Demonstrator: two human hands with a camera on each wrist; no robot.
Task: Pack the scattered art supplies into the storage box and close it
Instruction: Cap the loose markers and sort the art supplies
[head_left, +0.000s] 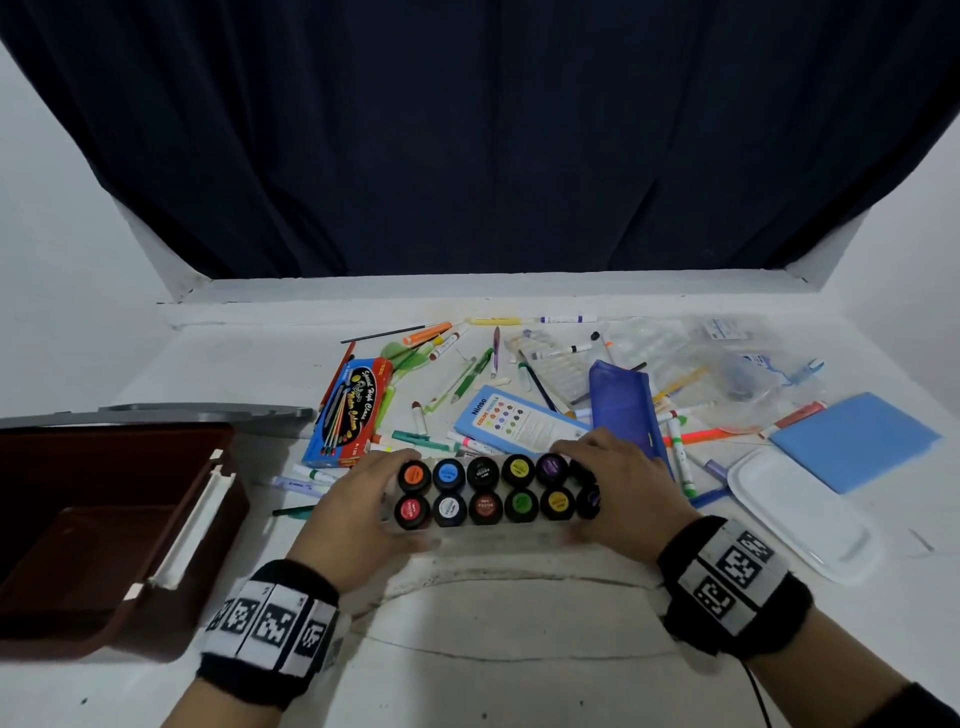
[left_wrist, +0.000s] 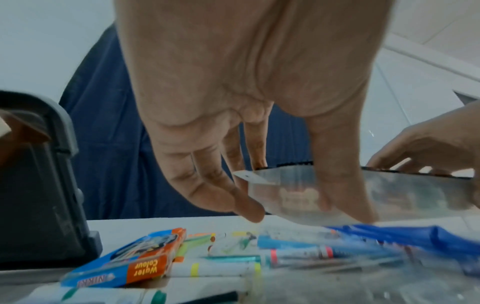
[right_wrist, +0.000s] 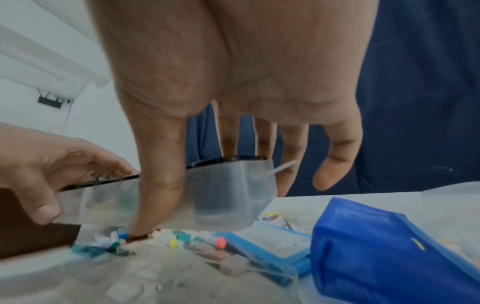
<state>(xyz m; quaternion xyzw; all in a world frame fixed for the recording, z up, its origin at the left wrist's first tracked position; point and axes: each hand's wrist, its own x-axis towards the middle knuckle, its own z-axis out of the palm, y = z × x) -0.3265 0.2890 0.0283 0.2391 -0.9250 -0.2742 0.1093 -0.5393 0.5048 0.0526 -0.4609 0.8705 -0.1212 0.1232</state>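
Paint set gripped at both ends, raised just above the worktop's near middle.

The paint set (head_left: 498, 493), a clear soft-walled pack of twelve capped pots, is clasped by the left hand (head_left: 358, 512) and right hand (head_left: 618, 488); judged moderately heavy, slippery and flexing, it is best supported underneath toward the open brown box (head_left: 104, 519) at the left edge.

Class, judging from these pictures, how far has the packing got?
Done: the storage box stands open on the left, and what shows of its inside looks bare. In hand: the left hand and right hand grip the ends of the paint pot set. Left: pens, the watercolour box, the blue pouch, then closing.
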